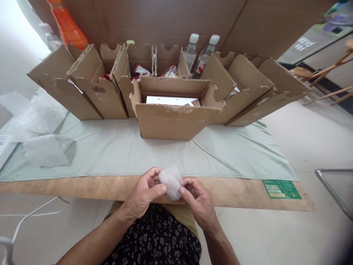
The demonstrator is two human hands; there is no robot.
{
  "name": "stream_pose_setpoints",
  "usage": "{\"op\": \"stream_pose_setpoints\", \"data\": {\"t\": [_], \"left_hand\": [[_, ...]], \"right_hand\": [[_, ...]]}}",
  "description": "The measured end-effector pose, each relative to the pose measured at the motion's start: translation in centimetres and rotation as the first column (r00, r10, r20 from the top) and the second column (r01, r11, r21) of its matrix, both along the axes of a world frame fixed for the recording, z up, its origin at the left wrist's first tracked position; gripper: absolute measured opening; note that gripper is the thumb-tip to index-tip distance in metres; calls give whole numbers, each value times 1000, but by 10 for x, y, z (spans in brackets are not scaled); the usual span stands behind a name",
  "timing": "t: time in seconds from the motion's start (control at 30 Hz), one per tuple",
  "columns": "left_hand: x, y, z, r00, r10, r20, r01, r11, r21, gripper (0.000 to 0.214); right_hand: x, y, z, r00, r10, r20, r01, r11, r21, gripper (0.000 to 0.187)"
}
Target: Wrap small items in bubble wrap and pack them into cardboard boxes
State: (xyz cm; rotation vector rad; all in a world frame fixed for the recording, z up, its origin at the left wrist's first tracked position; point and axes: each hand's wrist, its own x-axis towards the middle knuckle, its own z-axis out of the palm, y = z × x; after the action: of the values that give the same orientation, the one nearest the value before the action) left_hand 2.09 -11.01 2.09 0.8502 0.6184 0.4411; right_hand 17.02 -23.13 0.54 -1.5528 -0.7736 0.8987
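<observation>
A small bundle of bubble wrap is held over the front edge of the table, between both of my hands. My left hand pinches its left side, thumb in front and fingers behind. On the right side, the thumb and fingers of my right hand close on the wrap. Whether anything lies inside the wrap cannot be seen. Beyond my hands stands an open cardboard box, with a white box showing inside it.
Several more open cardboard boxes stand in a row behind, some with red packets. Clear bottles and an orange bottle rise behind them. Loose bubble wrap lies at left on the pale green cloth. A green label is at the wooden edge.
</observation>
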Motion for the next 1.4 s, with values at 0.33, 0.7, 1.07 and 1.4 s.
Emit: {"op": "stream_pose_setpoints", "data": {"t": [0.33, 0.7, 1.07, 1.4], "left_hand": [[26, 25, 16, 986, 38, -162, 2, 971, 238, 36], [54, 51, -34, 963, 180, -199, -71, 887, 457, 25], [52, 52, -24, 957, 108, -270, 83, 788, 610, 15], [52, 47, -25, 960, 106, -260, 132, 648, 750, 16]], "right_hand": [[27, 7, 23, 938, 14, 347, -33, 998, 48, 16], [134, 103, 184, 158, -129, 979, 230, 969, 90, 24], [154, 195, 227, 9, 738, 675, 273, 648, -712, 22], [162, 218, 205, -139, 586, 799, 231, 803, -549, 19]]}}
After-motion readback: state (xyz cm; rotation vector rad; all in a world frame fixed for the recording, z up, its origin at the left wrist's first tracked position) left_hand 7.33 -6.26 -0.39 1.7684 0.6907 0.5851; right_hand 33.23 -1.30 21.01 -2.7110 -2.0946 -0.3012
